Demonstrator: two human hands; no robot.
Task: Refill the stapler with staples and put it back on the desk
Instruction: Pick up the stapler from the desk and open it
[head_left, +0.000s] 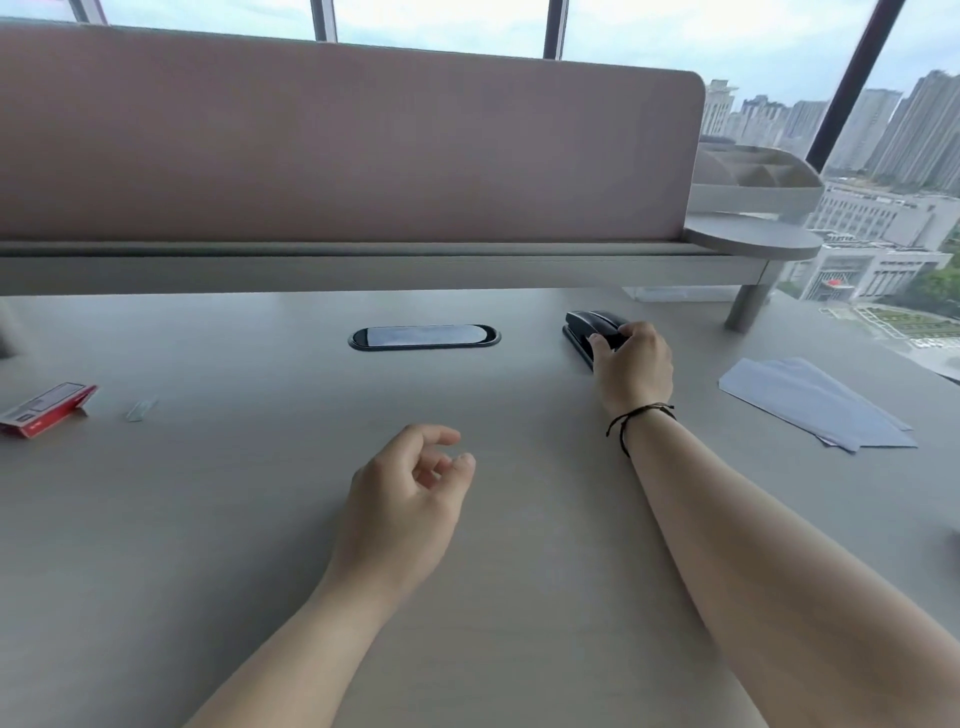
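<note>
**Inspector:** Start at your fingers. State of the right hand?

**Me:** My right hand is closed over the near end of the glossy black plastic stapler. The thumb presses its left side and the other fingers wrap over the top. A thin dark cord bracelet sits on that wrist.

**Inspector:** Where is the stapler?

**Me:** Its base lies on the pale grey laminate desk, right of centre, angled away to the left, under the front edge of the raised grey shelf. Whether it is lifted at all, I cannot tell.

**Inspector:** The left hand?

**Me:** My left hand holds nothing. The fingers are loosely curled, thumb and forefinger apart, over the bare desk near the middle, well apart from the stapler.

**Inspector:** Supplies?

**Me:** A red and white cardboard staple box lies at the far left edge. Just right of it rests a silvery strip of staples, flat on the desk.

**Inspector:** Other items?

**Me:** A black oval cable grommet is set in the desk, left of the stapler. White paper sheets lie fanned on the right. A dusty pink fabric partition stands behind the shelf.
</note>
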